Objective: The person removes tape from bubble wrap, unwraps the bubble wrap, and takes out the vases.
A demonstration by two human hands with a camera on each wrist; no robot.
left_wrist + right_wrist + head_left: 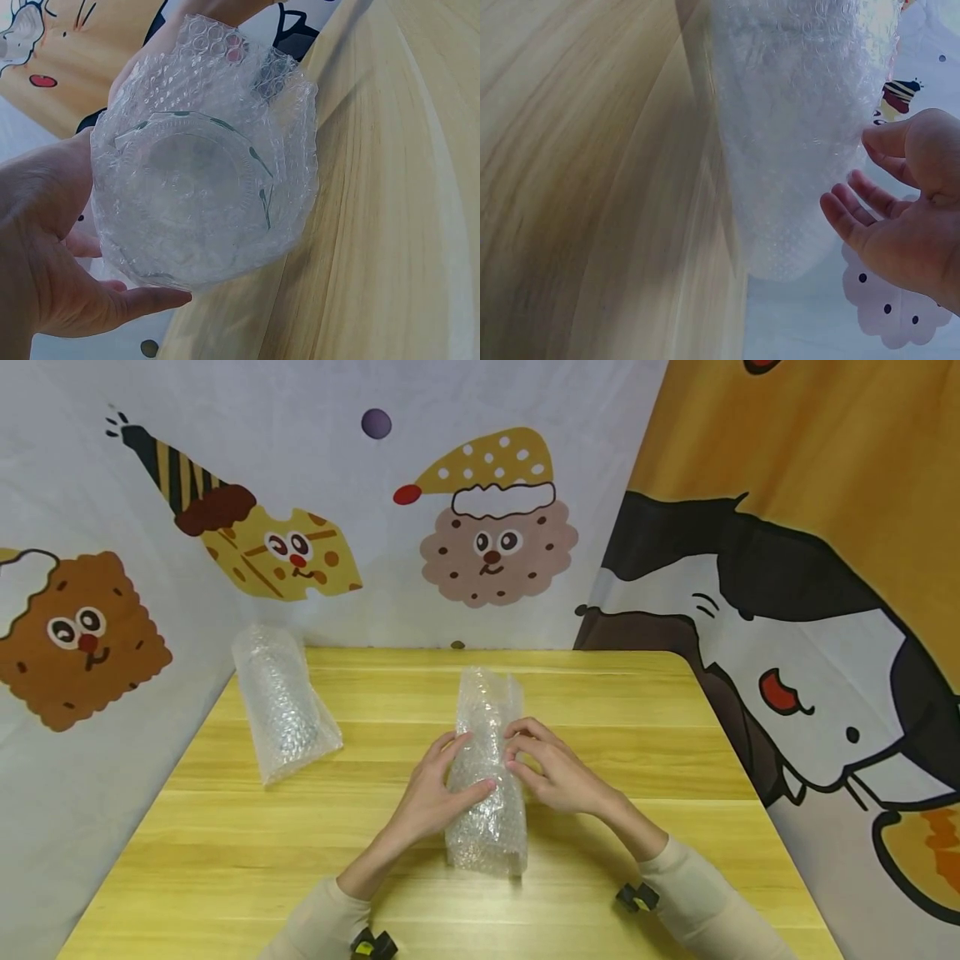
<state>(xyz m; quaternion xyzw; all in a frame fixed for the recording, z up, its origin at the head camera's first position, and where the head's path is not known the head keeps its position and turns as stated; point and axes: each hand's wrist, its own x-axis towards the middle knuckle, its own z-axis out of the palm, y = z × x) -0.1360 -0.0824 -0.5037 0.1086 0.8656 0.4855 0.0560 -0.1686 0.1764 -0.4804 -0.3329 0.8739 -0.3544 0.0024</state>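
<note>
A long bubble-wrapped bundle (486, 818) lies on the table in the middle of the head view. Through its near end, the left wrist view shows a clear round base (191, 180) with green leaf-like marks. My left hand (435, 785) holds the bundle from the left, thumb over the top and fingers farther along it. On the opposite side is my right hand (558, 768), whose thumb and index fingertips come together at the wrap's right edge. In the right wrist view, the other fingers (847, 217) are loosely bent beside the bubble wrap (795, 142).
A second bubble-wrapped bundle (288, 710) lies at the table's far left corner. The wooden table (637, 735) ends at a white cloth (315, 460) printed with cartoon figures. Small dark devices hang at both wrists.
</note>
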